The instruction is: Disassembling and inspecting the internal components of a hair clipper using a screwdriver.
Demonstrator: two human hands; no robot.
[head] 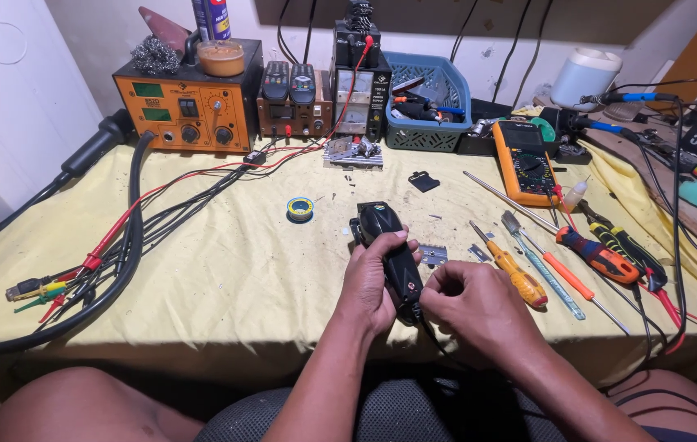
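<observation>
Holding a black hair clipper point(389, 250) over the yellow tablecloth point(225, 270), we have our left hand point(369, 286) clamped around its body, blade end pointing away. Our right hand point(479, 307) pinches together at the clipper's lower end, where its cord leaves. Just beside lie a small metal blade plate point(433, 255) and an orange-handled screwdriver point(512, 270); a yellow multimeter point(526, 161) sits farther back.
</observation>
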